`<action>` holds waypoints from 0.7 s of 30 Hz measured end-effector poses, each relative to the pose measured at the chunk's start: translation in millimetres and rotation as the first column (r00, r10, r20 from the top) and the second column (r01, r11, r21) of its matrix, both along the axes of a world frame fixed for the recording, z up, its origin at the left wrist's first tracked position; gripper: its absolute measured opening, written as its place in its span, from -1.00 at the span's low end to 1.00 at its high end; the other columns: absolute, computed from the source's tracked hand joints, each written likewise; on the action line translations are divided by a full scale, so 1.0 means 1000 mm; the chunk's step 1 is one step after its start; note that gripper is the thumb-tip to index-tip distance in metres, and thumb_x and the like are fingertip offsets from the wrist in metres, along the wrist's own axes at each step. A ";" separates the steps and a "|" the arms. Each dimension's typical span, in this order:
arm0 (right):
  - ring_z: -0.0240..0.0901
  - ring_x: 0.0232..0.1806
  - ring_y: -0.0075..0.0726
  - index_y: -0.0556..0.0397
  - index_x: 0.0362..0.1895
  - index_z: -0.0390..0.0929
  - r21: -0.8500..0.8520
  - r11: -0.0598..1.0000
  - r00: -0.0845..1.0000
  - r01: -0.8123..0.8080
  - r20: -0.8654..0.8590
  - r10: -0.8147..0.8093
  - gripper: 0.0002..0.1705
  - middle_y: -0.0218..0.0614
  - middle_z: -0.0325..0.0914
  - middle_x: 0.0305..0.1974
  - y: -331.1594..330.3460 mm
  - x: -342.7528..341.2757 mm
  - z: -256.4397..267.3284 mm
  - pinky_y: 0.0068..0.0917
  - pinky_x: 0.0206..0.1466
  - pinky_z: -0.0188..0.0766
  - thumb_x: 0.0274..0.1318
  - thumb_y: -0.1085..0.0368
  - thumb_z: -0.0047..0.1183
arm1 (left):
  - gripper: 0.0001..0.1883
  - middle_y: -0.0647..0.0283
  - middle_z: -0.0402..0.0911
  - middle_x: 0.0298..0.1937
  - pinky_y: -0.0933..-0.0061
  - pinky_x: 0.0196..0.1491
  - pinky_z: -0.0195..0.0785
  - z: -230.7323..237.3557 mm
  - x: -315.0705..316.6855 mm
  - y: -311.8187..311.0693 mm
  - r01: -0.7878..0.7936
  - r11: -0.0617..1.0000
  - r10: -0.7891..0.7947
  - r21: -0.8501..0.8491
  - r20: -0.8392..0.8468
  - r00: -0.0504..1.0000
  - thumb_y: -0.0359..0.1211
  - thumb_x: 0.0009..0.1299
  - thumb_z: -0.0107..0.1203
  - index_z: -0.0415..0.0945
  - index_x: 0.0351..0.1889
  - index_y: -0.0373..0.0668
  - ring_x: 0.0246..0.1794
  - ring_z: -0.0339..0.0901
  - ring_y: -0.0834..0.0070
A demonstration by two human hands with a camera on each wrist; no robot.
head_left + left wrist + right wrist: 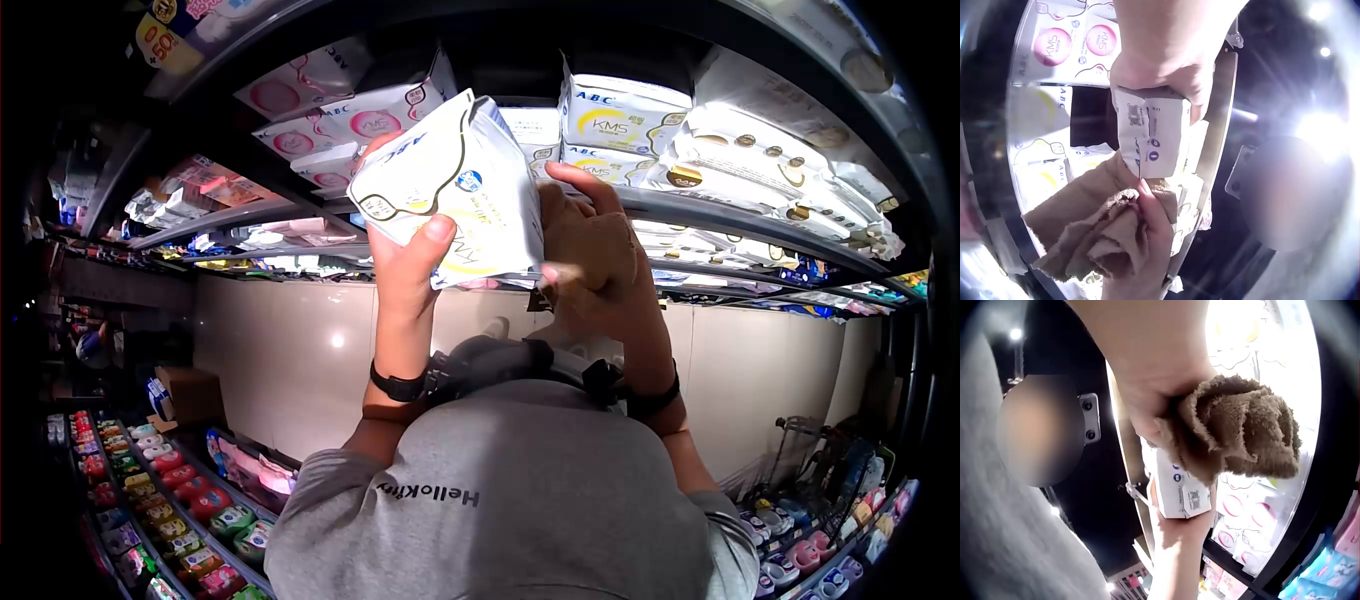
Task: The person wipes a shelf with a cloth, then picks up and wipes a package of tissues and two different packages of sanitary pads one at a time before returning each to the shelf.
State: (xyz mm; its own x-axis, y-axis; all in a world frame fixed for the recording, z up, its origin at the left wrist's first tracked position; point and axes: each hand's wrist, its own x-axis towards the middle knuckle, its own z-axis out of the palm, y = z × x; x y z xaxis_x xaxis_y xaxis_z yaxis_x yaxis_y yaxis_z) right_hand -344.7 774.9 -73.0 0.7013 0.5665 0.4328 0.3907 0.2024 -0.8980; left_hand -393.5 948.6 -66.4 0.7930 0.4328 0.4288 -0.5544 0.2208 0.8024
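A white soft pack [495,185] printed ABC and KMS, with a yellow arc, is held up before the shelf, tilted. My left hand [403,262] grips it at its left side, thumb across the printed front. In my right hand [1157,228] is a bunched brown cloth [1085,228], its folds hanging past the fingers. The cloth lies against the pack's right side, and in the left wrist view the right thumb reaches the pack's lower edge. Part of the right hand is hidden by the cloth.
Behind the pack, a shelf [720,215] holds yellow-marked ABC packs [625,115] and pink-marked ones [375,122]. A dark gap shows between packs in the left wrist view. Another shelf of colourful bottles [190,485] stands behind at left, near a cardboard box [190,395].
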 end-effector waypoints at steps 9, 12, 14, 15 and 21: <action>-0.17 0.27 -0.03 0.00 -0.11 0.38 -0.169 0.961 0.838 0.218 0.537 -0.095 -0.49 -0.30 -0.05 0.27 -0.001 0.001 -0.004 -0.02 0.25 -0.22 -0.30 0.30 0.17 | -0.31 0.03 0.33 -0.02 0.42 0.00 0.28 0.008 -0.009 -0.007 0.067 0.981 -0.078 -0.180 -0.055 0.995 -0.34 0.05 0.09 0.02 0.13 -0.31 -0.03 0.37 0.36; -0.14 0.26 -0.01 -0.06 -0.26 0.48 -0.249 0.863 0.675 0.440 0.725 -0.135 -0.61 -0.39 -0.02 0.26 -0.003 -0.001 0.001 0.12 0.22 -0.22 -0.31 0.20 0.22 | -0.38 0.02 0.41 -0.07 0.45 -0.12 0.38 0.014 -0.004 0.001 0.115 0.973 -0.145 -0.199 -0.146 0.979 -0.37 0.09 0.06 0.09 0.10 -0.36 -0.15 0.47 0.37; -0.10 0.24 -0.01 -0.03 -0.21 0.45 -0.243 0.843 0.625 0.481 0.769 -0.135 -0.57 -0.35 0.00 0.25 -0.004 -0.001 0.001 0.05 0.22 -0.16 -0.30 0.22 0.22 | -0.40 0.02 0.41 -0.07 0.45 -0.12 0.38 0.018 -0.005 -0.005 0.094 0.980 -0.118 -0.177 -0.133 0.984 -0.38 0.11 0.06 0.10 0.10 -0.37 -0.15 0.47 0.38; -0.04 0.22 -0.06 0.00 -0.10 0.38 -0.188 0.932 0.787 0.311 0.601 -0.142 -0.47 -0.32 0.00 0.25 -0.002 0.002 -0.002 -0.08 0.21 -0.08 -0.30 0.28 0.21 | -0.42 0.03 0.41 -0.08 0.46 -0.12 0.38 0.018 -0.006 -0.009 0.067 0.986 -0.086 -0.155 -0.119 0.989 -0.38 0.12 0.05 0.10 0.09 -0.37 -0.15 0.48 0.39; 0.24 -0.02 -0.47 0.14 0.15 0.10 0.044 0.998 0.983 0.037 0.179 -0.044 -0.27 -0.22 0.13 0.16 0.003 0.004 -0.011 -0.55 0.02 0.19 -0.23 0.54 0.05 | -0.31 0.09 0.28 0.05 0.42 0.03 0.20 -0.007 -0.004 -0.015 0.058 0.998 -0.062 -0.039 -0.121 0.991 -0.25 0.14 0.10 0.00 0.16 -0.30 0.04 0.30 0.39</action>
